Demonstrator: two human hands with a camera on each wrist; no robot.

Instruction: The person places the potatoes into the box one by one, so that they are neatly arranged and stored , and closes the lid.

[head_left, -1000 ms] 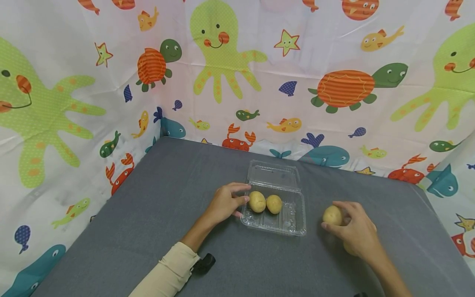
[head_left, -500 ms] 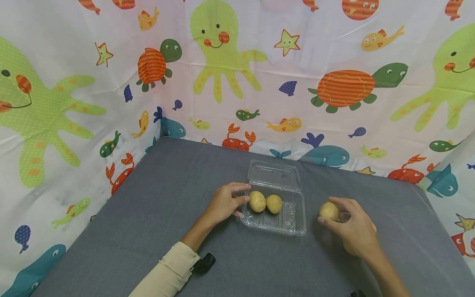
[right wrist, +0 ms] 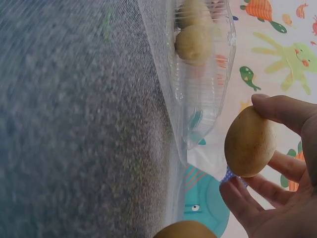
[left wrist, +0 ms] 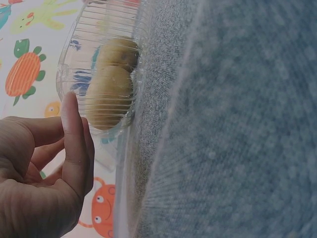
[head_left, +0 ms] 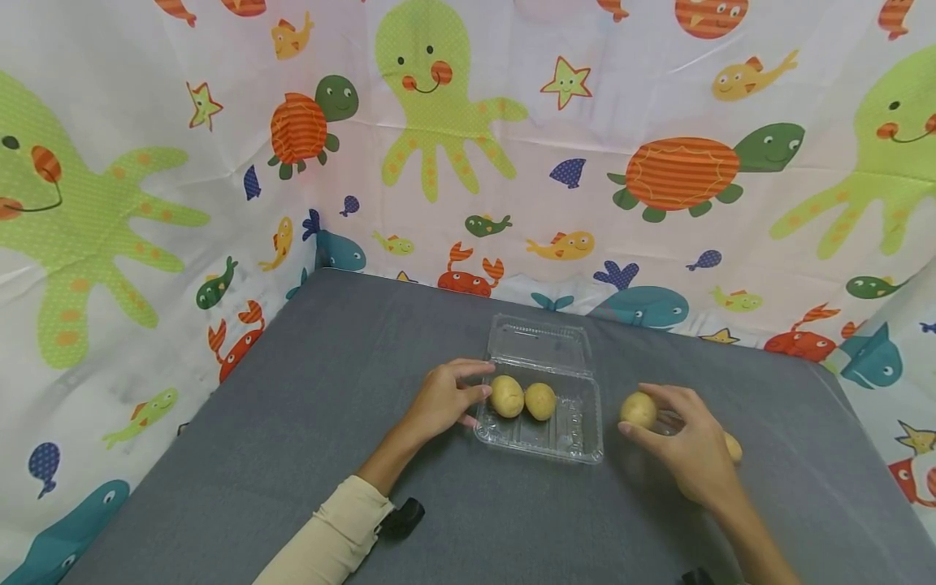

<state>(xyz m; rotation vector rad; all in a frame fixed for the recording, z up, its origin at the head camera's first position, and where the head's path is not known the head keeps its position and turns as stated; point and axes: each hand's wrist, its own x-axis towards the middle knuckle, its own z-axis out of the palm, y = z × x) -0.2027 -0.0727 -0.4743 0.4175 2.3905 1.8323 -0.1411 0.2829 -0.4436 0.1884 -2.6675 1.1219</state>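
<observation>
A clear plastic container (head_left: 574, 435) lies with its lid (head_left: 537, 345) folded back. Two potatoes (head_left: 507, 397) sit side by side in its left part, and they show through the ribbed wall in the left wrist view. My left hand (head_left: 442, 404) touches the container's left rim with extended fingers; a fingertip meets the edge in the left wrist view. To the right of the container, my right hand (head_left: 695, 447) pinches a potato (right wrist: 250, 143) between thumb and fingers, above the cloth. Another potato (head_left: 734, 448) is partly hidden behind that hand.
Dark grey cloth (head_left: 307, 390) covers the table. Behind and at both sides hangs a white curtain (head_left: 643, 73) printed with sea animals. A black device (head_left: 404, 518) is on my left wrist.
My right hand has carried its potato a little left, closer to the container, and the potato behind that hand shows more. The left hand and container stay still.
</observation>
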